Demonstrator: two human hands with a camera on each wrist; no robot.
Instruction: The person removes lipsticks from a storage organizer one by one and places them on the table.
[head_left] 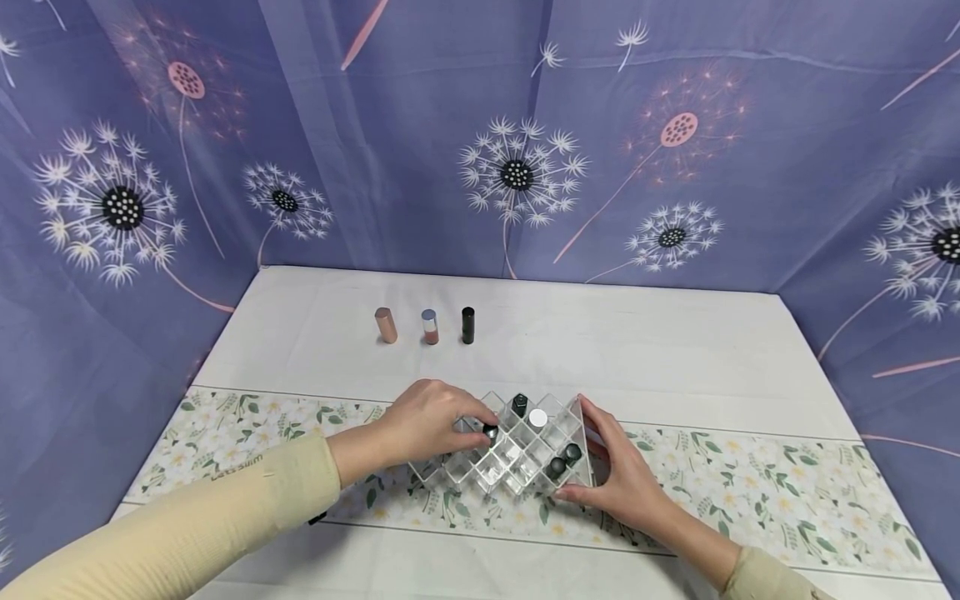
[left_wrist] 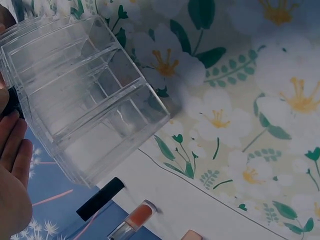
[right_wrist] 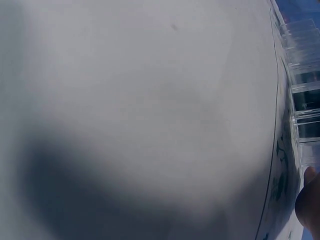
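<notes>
A clear acrylic lipstick organizer point(head_left: 491, 475) with diamond-shaped slots sits in the middle of the table. My left hand point(head_left: 431, 421) reaches over its left part, thumb and index finger pinching a black-topped tube point(head_left: 491, 432) at one of the slots; how deep the tube sits is hidden. My right hand point(head_left: 626, 475) grips the organizer's right end, thumb at the near corner and fingers at the far one. Other slots hold a black-capped tube point(head_left: 519, 405), a white-topped one point(head_left: 537, 418) and two dark-capped ones point(head_left: 557, 467) near the right thumb.
Behind the organizer a rose-gold tube point(head_left: 386, 325), a clear-and-pink lipstick point(head_left: 430, 326) and a black tube point(head_left: 468, 325) stand in a row on the white table point(head_left: 637, 342). A floral runner point(head_left: 750, 475) lies beneath the organizer. Purple dandelion curtains point(head_left: 420, 125) enclose the table's back and sides.
</notes>
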